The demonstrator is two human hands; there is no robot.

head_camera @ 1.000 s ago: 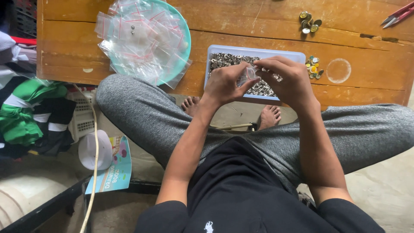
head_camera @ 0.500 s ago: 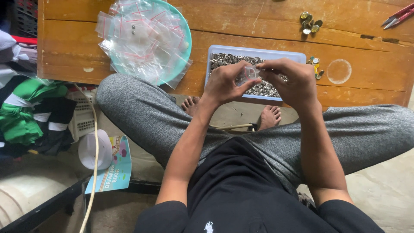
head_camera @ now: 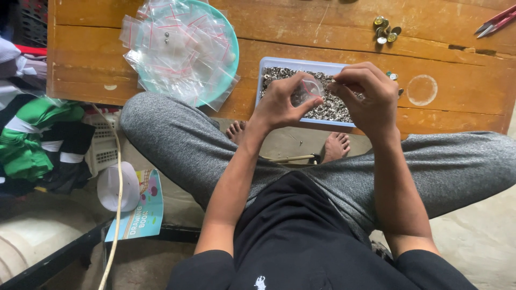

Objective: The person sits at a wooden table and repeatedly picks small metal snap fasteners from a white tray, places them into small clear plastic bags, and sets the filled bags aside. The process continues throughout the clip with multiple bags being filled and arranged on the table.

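Bag [head_camera: 305,92] is what we hold: a small clear plastic pouch with a red strip at its mouth, pinched in our left hand [head_camera: 282,102] just above the near edge of the tray [head_camera: 301,65]. Compared with a second ago we see little change; both hands stay over the tray, and the right hand [head_camera: 365,96] has closed in slightly toward the bag's mouth. Our left thumb and fingers are clamped on the bag's sides. Our right fingertips are drawn together at the bag's opening; we cannot tell whether they grip a small part or only the bag's edge.

Nearest to us, below the tray, our crossed legs in grey trousers [head_camera: 177,139] and bare feet [head_camera: 336,146] lie under the table [head_camera: 80,64] edge. The tray itself is pale blue, rectangular, and filled with small silvery metal parts [head_camera: 333,110]. Left of the tray a teal bowl [head_camera: 232,48] holds a heap of empty clear bags [head_camera: 172,48] with red strips. Right of the tray a round clear lid [head_camera: 422,89] lies flat. Beyond the tray, to its far right, a few brass-coloured caps [head_camera: 385,29] sit together, and red-handled pliers [head_camera: 494,21] lie at the table's far corner.
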